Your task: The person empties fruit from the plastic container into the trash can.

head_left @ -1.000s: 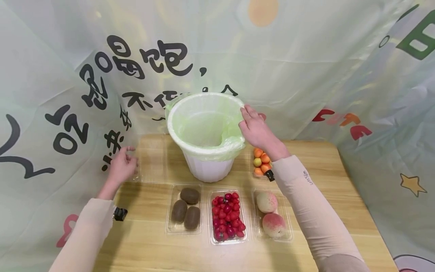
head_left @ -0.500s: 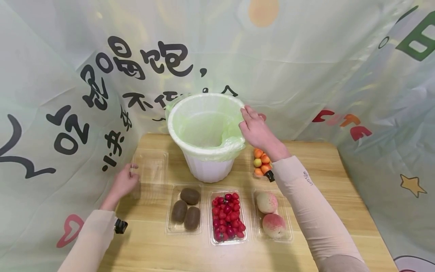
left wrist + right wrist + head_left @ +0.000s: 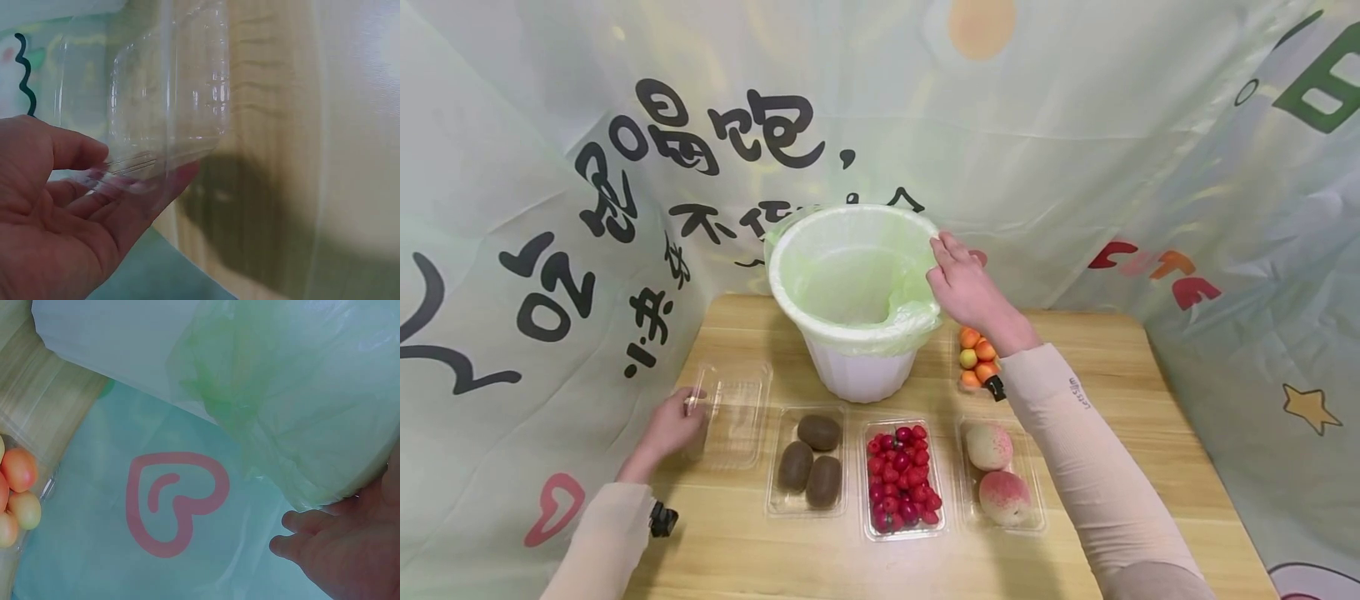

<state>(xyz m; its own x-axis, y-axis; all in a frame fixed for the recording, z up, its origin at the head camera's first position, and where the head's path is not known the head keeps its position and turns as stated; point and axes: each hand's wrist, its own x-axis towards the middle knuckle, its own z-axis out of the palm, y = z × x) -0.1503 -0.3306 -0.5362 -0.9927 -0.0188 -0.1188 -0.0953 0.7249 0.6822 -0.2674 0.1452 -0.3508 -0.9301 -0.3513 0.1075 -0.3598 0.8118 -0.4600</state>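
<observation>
On the wooden table [image 3: 707, 542], red fruits [image 3: 901, 475] are held in a clear box [image 3: 910, 535] on the near side of the white bin [image 3: 863, 379], with two peaches [image 3: 1004, 497] boxed to the bin's near right and three brown kiwis [image 3: 823, 482] boxed to its near left. Left of the bin, a clear tray [image 3: 735, 421] is pinched at its left edge between the thumb and fingers of the left hand [image 3: 672, 423]. Right of the bin, small orange fruits [image 3: 985, 350] are partly covered by the right sleeve [image 3: 1067, 433]. The bin's right rim, draped with a pale green liner [image 3: 910, 325], is gripped by the right hand [image 3: 964, 283], two straight fingertips being seen clear of the liner. Behind the bin, a printed cloth [image 3: 1037, 192] is hung
</observation>
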